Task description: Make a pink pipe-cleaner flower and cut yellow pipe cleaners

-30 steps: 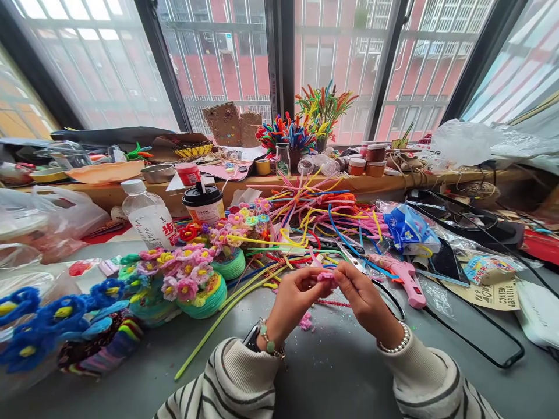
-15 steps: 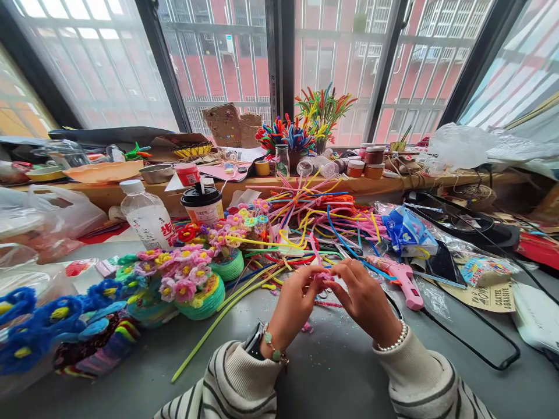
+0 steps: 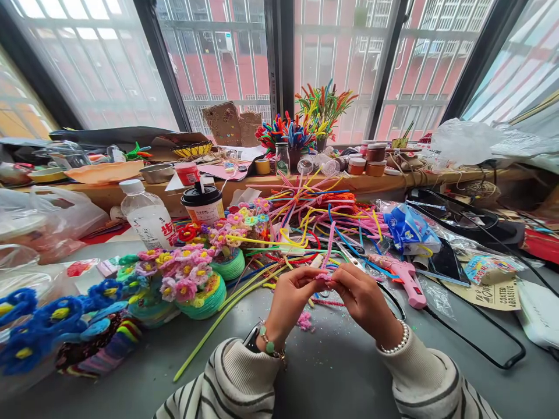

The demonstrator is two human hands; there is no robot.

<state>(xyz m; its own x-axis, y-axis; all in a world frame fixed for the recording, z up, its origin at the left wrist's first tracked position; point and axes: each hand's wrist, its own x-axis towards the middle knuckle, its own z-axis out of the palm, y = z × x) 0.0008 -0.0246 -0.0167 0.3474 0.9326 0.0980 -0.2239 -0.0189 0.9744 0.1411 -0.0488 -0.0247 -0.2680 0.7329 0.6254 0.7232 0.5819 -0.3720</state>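
Observation:
Between my two hands is a pink pipe cleaner (image 3: 331, 241), one end rising straight up and the rest bunched at my fingertips. My left hand (image 3: 294, 294) pinches the bunched part from the left. From the other side my right hand (image 3: 362, 297) pinches it too, fingers curled. A small pink fuzzy piece (image 3: 304, 320) lies on the grey table just below my hands. Scissors (image 3: 348, 254) lie behind my right hand, and a pink glue gun (image 3: 404, 279) rests to its right.
Left stand pipe-cleaner flowers (image 3: 186, 270) in green pots, blue flowers (image 3: 61, 314), a water bottle (image 3: 146, 215) and a lidded cup (image 3: 203, 203). A pile of loose pipe cleaners (image 3: 305, 203) lies behind my hands. The glue gun's black cable (image 3: 476, 349) loops across the right side.
My hands have drawn slightly apart and lower, turning the pink pipe cleaner so its end stands up clearly. The pink piece on the table and the scissors show more now.

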